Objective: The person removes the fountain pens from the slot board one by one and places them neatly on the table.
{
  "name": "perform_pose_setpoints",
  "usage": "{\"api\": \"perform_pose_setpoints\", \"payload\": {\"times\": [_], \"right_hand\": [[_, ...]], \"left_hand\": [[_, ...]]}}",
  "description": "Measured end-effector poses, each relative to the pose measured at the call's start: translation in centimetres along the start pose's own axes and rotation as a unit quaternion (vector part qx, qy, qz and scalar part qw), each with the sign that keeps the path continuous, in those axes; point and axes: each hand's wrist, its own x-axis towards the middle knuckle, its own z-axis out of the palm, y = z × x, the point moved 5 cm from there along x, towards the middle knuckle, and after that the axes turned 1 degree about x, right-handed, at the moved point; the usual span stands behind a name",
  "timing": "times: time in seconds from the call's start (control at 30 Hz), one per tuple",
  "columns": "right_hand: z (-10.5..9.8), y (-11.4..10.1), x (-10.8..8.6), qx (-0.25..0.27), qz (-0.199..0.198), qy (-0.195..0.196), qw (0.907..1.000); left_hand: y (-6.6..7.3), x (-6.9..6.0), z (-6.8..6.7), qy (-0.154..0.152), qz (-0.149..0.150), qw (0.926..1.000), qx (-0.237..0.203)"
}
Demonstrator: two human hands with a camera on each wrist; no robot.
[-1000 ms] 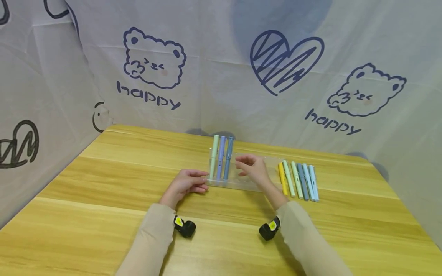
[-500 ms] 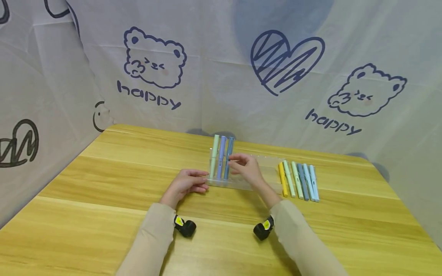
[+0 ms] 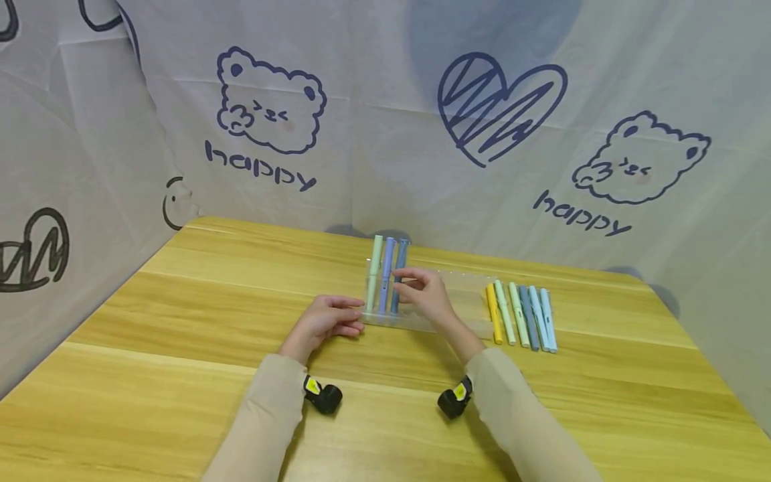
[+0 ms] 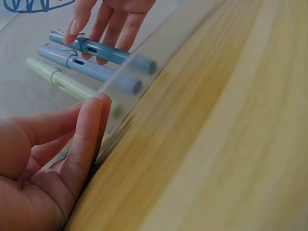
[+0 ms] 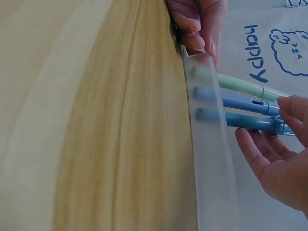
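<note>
A clear plastic pen tray (image 3: 466, 291) holds three capped pens standing side by side at its left end: light green (image 3: 375, 264), lilac (image 3: 387, 264) and dark blue (image 3: 401, 254). With thumb and fingers, my left hand (image 3: 328, 318) pinches the tray's left front corner, as the left wrist view shows closely. My right hand (image 3: 424, 294) is at the dark blue pen, thumb on one side and fingertips on the other, near its middle. In the right wrist view the lower ends of the pens sit behind the tray's frosted front lip (image 5: 211, 159).
Right of the tray lies a row of several pens: one yellow (image 3: 494, 314), light green ones (image 3: 504, 314), a dark blue one (image 3: 529, 318) and light blue ones (image 3: 547, 321). The wooden table (image 3: 181, 341) meets a printed cloth (image 3: 373, 134) at the back.
My right hand has moved left from over the tray's middle to the dark blue pen and now pinches it. The left hand stays at the tray's corner.
</note>
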Motion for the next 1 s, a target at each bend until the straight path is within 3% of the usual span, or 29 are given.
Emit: {"api": "perform_pose_setpoints", "payload": {"times": [0.57,0.83,1.0], "right_hand": [[-0.3,-0.6,-0.3,0.01,-0.042,0.017,0.9989],[-0.8,-1.1,-0.2,-0.002,-0.069,0.065,0.9955],[-0.9,-2.9,-0.9,-0.001,-0.075,0.099,0.9923]], "left_hand": [[0.1,-0.1,0.0,0.002,-0.005,1.0,0.0],[0.0,0.1,0.1,0.005,0.0,1.0,-0.005],[-0.1,0.1,0.0,0.004,0.001,1.0,-0.004]]}}
